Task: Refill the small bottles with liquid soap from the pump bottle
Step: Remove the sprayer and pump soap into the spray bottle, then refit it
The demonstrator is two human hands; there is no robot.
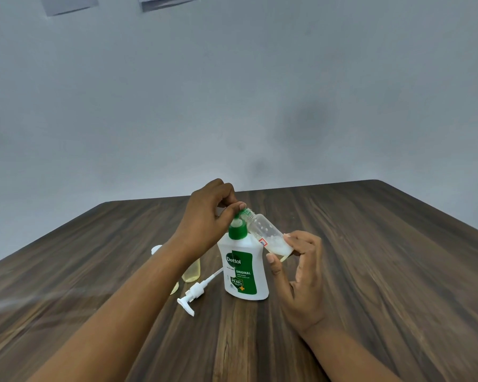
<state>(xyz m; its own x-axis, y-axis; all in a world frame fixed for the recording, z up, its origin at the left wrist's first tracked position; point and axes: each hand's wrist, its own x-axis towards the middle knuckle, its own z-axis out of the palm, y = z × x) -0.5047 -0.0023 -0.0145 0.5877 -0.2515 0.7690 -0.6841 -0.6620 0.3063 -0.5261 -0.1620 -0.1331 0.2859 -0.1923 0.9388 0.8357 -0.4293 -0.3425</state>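
Three small bottles [269,237] [191,272] [174,288], one pump bottle [244,271], one pump [194,295].

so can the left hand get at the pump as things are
Probably yes, but not at once: the pump lies uncovered on the table just beside the left forearm, while the left hand is busy pinching the top of the tilted bottle.

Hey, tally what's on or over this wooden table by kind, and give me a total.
Large white soap bottle with green label: 1
Small clear plastic bottles: 3 (one held tilted, two with yellowish liquid partly behind the left forearm)
Loose white pump head: 1
Total: 5
White cap behind the forearm may belong to one.
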